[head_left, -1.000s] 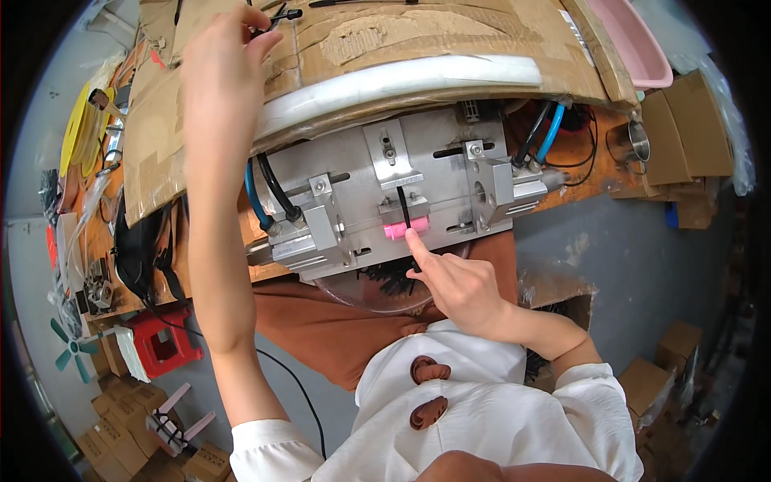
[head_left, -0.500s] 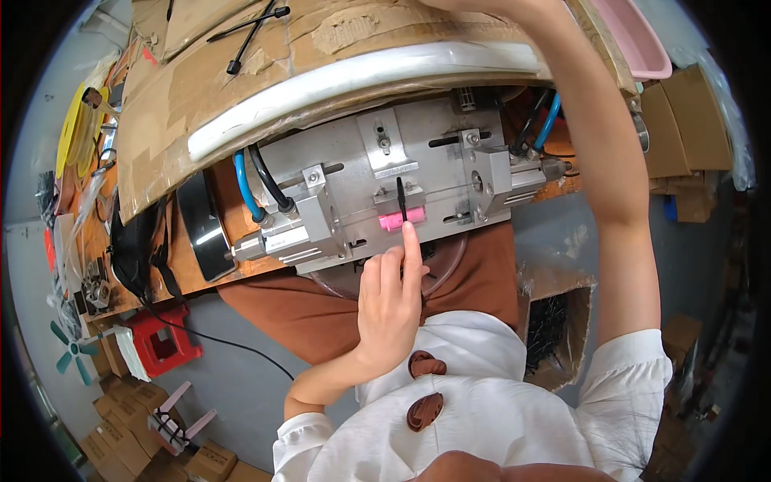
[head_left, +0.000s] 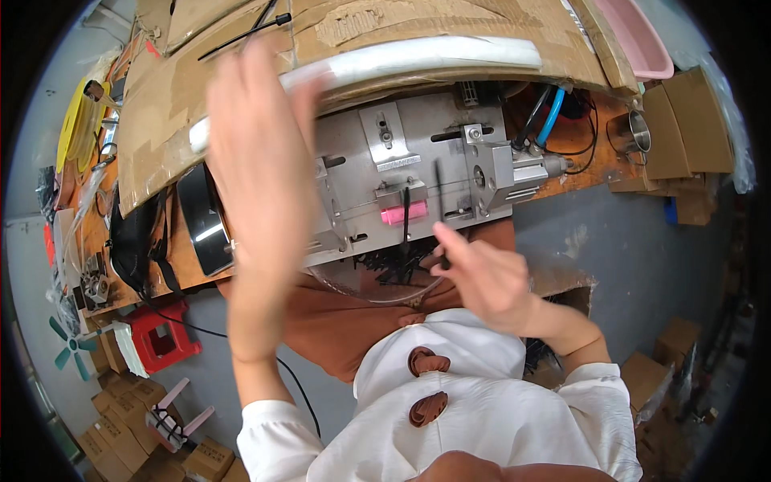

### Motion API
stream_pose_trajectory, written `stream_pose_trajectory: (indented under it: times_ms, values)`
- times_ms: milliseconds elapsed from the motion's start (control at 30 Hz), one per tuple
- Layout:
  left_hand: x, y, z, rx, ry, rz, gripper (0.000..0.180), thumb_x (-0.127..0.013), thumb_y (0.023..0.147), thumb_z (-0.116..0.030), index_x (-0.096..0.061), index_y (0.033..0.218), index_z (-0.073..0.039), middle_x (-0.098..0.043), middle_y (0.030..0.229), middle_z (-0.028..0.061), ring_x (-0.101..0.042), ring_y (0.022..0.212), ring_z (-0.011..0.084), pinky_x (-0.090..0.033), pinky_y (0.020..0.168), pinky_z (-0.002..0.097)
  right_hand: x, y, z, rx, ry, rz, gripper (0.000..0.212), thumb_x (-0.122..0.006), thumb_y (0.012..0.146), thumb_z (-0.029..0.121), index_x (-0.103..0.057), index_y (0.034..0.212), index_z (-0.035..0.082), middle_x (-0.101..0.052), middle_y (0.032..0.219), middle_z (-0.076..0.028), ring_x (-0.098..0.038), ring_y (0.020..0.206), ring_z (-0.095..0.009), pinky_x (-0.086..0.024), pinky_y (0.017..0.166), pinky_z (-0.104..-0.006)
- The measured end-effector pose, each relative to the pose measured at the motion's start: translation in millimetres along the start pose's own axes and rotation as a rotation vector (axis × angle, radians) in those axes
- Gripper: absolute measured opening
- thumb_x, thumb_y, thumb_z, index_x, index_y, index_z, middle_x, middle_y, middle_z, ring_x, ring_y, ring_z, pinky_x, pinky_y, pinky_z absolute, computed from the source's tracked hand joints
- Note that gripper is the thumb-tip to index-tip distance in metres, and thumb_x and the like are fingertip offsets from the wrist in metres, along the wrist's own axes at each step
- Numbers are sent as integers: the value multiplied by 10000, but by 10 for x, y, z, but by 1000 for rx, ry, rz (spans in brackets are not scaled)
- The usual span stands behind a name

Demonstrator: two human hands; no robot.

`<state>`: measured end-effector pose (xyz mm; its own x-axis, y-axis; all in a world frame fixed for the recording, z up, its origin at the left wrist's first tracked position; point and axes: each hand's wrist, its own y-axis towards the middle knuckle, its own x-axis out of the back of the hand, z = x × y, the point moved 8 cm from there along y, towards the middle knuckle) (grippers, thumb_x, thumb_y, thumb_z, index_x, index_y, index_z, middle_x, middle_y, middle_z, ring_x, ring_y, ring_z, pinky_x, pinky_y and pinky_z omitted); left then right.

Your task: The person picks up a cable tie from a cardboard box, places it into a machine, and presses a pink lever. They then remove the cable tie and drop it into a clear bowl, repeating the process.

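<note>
My left hand (head_left: 261,153), smeared by motion, is raised over the cardboard's front edge. Its fingers look stretched out with the thumb apart, close to thin black rods (head_left: 241,38) lying on the cardboard. My right hand (head_left: 490,281) is closed on another thin black rod (head_left: 439,189), which points away from me at the metal jig's front edge. On the jig (head_left: 345,189), a black rod (head_left: 406,210) lies across a pink block (head_left: 392,214) in the middle. Part of the left clamp is hidden behind my left arm.
A clear bowl (head_left: 333,287) in my lap holds many black pieces. A white padded strip (head_left: 418,58) edges the cardboard above the jig. At the right are a blue hose (head_left: 551,116) and a metal cup (head_left: 629,132); a dark phone-like slab (head_left: 202,221) lies left.
My left hand has left the pink block and risen to the cardboard. My right hand has come down from the far edge to the jig's front, holding a black rod.
</note>
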<state>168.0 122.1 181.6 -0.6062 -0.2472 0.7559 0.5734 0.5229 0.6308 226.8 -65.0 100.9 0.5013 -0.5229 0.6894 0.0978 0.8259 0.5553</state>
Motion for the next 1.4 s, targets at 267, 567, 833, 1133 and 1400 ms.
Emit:
stream_pose_trajectory:
  times_ms: [267, 567, 833, 1133, 1400]
  values:
    - [-396, 622, 515, -38, 99, 69, 78, -605, 848, -68, -603, 872, 6, -566, 892, 217, -574, 854, 347, -460, 781, 386, -474, 19, -37, -90, 33, 114, 619, -701, 749, 13, -470, 1319, -57, -517, 624, -41, -524, 533, -146, -423, 472, -303]
    - [343, -538, -182, 6, -155, -118, 298, -674, 691, 69, -601, 976, 24, -609, 922, 137, -570, 829, 295, -450, 717, 374, -209, 87, -66, -140, 16, 100, 651, -752, 708, 61, -509, 1309, -7, -621, 768, -92, -592, 591, -194, -466, 503, -301]
    - [-342, -1581, -675, 3, -131, 324, 592, -629, 785, -22, -442, 1337, 78, -522, 948, 96, -499, 768, 205, -454, 671, 289, 242, 146, -216, -310, 60, -59, 531, -755, 734, 87, -586, 1229, -7, -648, 806, -121, -610, 612, -205, -478, 530, -277]
    - [-349, -1483, -617, 42, -197, 446, 681, -660, 751, 41, -391, 1377, 45, -501, 943, 120, -496, 830, 263, -439, 723, 363, 387, 204, -235, -352, 98, -74, 488, -724, 764, 34, -583, 1229, -9, -660, 822, -122, -640, 653, -212, -496, 564, -280]
    - [215, -647, -135, -29, -281, 196, 431, -609, 769, 2, -578, 1197, -41, -497, 917, 114, -498, 839, 273, -448, 761, 370, 465, 1243, -85, 136, -111, -94, 443, -718, 766, 98, -595, 1185, 26, -634, 880, -118, -615, 774, -268, -508, 622, -347]
